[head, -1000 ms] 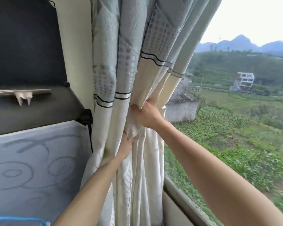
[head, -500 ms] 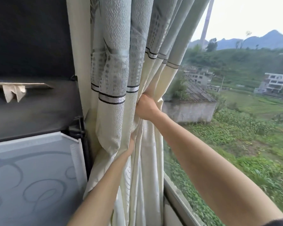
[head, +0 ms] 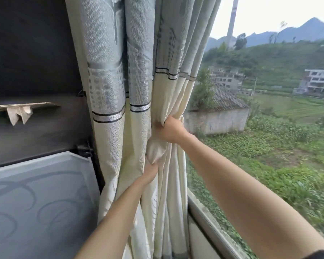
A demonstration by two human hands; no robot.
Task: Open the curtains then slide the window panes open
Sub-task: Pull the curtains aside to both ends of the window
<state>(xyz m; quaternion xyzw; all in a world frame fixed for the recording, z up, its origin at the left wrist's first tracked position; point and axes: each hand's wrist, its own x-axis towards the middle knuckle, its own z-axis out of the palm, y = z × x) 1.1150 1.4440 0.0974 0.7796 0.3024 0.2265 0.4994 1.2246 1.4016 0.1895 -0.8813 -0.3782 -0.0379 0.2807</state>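
The curtain [head: 137, 75], grey-blue patterned above and cream below with dark stripes, hangs bunched into folds at the left side of the window. My right hand [head: 171, 130] is closed on a gathered bunch of the cream folds at mid height. Just below it, my left hand [head: 149, 173] reaches into the folds; its fingers are buried in the cloth, gripping it. To the right, the window pane [head: 269, 118] is uncovered and shows fields, buildings and hills. Its lower frame [head: 209, 225] runs diagonally at the bottom right.
Left of the curtain stands a dark panel [head: 32, 58] with a black clip [head: 83, 147] at its edge and a torn scrap of paper [head: 19, 114]. Below it is a grey surface with swirl patterns [head: 39, 206].
Both hands have kept hold of the curtain and gathered it tighter against the left side. My view has shifted right, showing more of the window and landscape.
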